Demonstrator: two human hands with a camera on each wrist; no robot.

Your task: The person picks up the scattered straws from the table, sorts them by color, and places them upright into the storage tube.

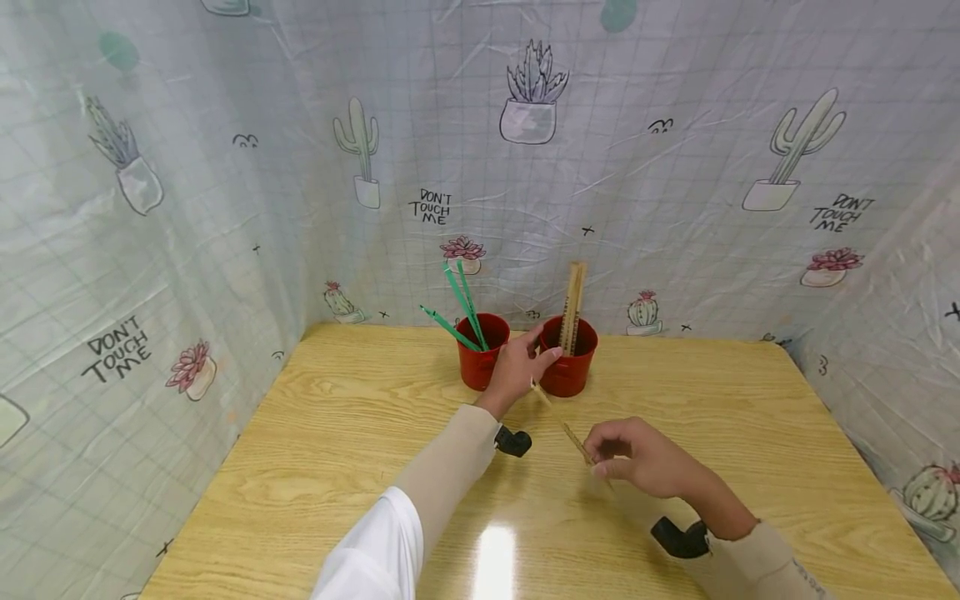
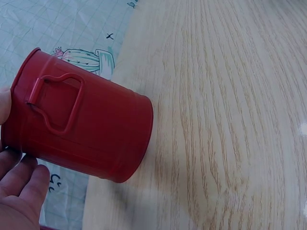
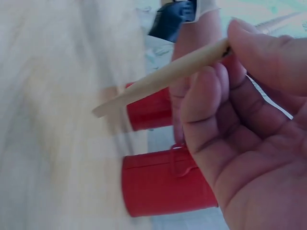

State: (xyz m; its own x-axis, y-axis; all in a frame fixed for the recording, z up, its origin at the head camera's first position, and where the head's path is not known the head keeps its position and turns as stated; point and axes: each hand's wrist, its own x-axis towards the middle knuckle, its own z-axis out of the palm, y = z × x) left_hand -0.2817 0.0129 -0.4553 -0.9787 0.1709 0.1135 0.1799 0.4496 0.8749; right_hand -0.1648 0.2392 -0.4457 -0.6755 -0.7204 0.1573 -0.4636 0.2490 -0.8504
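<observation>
My left hand [image 1: 515, 372] holds the right-hand red bucket [image 2: 91, 120] near its rim, thumb on one side and fingers on the other. Several pale wooden sticks [image 1: 573, 308] with dark printed marks stand inside that bucket. Closer to me, my right hand [image 1: 637, 458] pinches a similar slim wooden stick [image 3: 163, 79] between thumb and fingertips. The stick slants up and left over the table, its far end close below the left hand in the head view. Just left of the left hand stands a second red bucket [image 1: 474, 367], holding several green sticks [image 1: 463, 304].
Both buckets stand at the back of the wood-grain table [image 1: 337, 467], near a hanging cloth [image 1: 645, 208] printed with cacti. The cloth also encloses the left and right sides. Black wrist cameras [image 1: 678, 537] sit on both forearms.
</observation>
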